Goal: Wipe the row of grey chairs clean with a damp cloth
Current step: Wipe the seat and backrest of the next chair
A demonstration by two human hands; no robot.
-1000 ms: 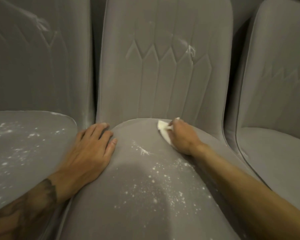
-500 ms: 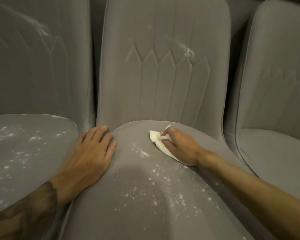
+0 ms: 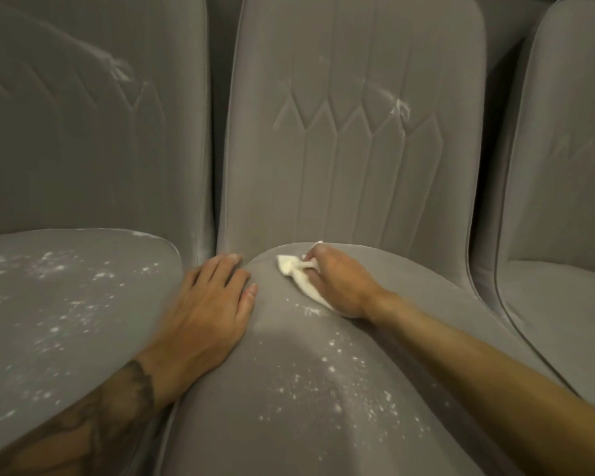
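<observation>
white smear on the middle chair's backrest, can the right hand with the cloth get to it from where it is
Probably yes. The right hand holds the cloth at the seat's back edge, the smear lies above it on the backrest, and nothing stands between them.

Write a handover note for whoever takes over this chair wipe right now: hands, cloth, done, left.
Right hand: closed on the white cloth, pressing it on the back part of the middle chair seat.
Left hand: empty, flat, bracing the middle seat's left edge.
Done: cannot tell; only a small patch by the cloth looks clear.
Left: white specks across the front of the middle seat, a smear on its backrest, and specks and a backrest smear on the left chair. The right chair shows no obvious specks.
</observation>
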